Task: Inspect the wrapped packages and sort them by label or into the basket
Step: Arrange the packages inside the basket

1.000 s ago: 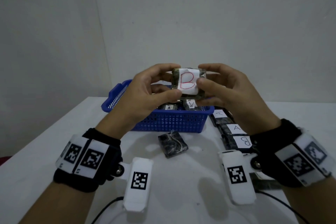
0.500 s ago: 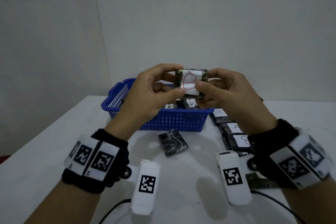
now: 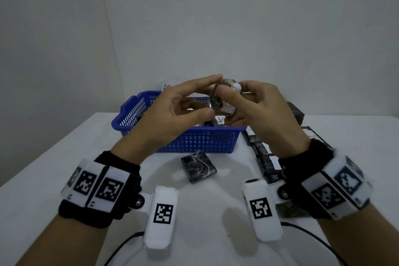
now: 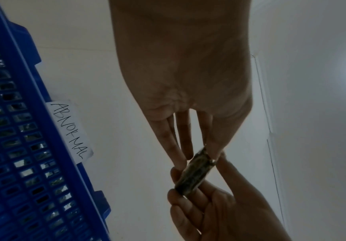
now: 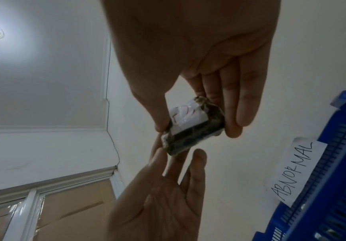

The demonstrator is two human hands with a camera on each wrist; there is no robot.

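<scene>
A dark wrapped package with a white label and a red letter is held in the air above the blue basket. My right hand pinches it between thumb and fingers; in the right wrist view the package shows its label. My left hand has straight fingers whose tips touch the package's left edge. The left wrist view shows the package edge-on between both hands' fingertips. The basket holds several wrapped packages and carries a paper tag reading ABNORMAL.
One unlabelled dark package lies on the white table in front of the basket. A row of labelled packages runs along the basket's right side, partly behind my right wrist. A black box stands at the back right. Walls close the back and left.
The package has turned, so its label no longer faces me squarely. My left fingers have straightened out of their grip and only touch its edge; my right hand keeps the pinch.
</scene>
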